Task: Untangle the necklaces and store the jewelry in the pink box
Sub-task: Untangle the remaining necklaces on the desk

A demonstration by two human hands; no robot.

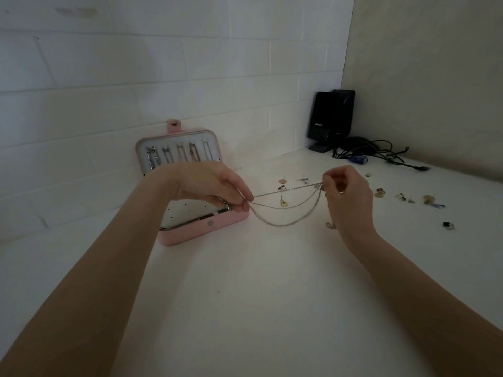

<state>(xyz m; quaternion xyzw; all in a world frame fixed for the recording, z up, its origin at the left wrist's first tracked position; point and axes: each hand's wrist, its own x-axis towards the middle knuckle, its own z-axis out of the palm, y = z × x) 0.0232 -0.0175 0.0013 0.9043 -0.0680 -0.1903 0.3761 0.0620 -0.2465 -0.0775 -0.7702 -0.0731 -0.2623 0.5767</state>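
Note:
A thin silver necklace chain (283, 223) hangs in strands between my two hands above the white table. My left hand (215, 185) pinches one end over the right part of the open pink box (196, 232). My right hand (347, 190) pinches the other end, held a little higher to the right. One strand runs taut between the hands, and two loops sag below it. The box's raised lid (178, 153) leans on the wall and holds several chains on hooks.
Several small earrings and studs (283, 203) lie scattered on the table behind and right of my hands, out to a dark piece (447, 225). Black speakers (330, 118) with tangled cables (381, 155) stand in the back right corner. White tiled wall behind.

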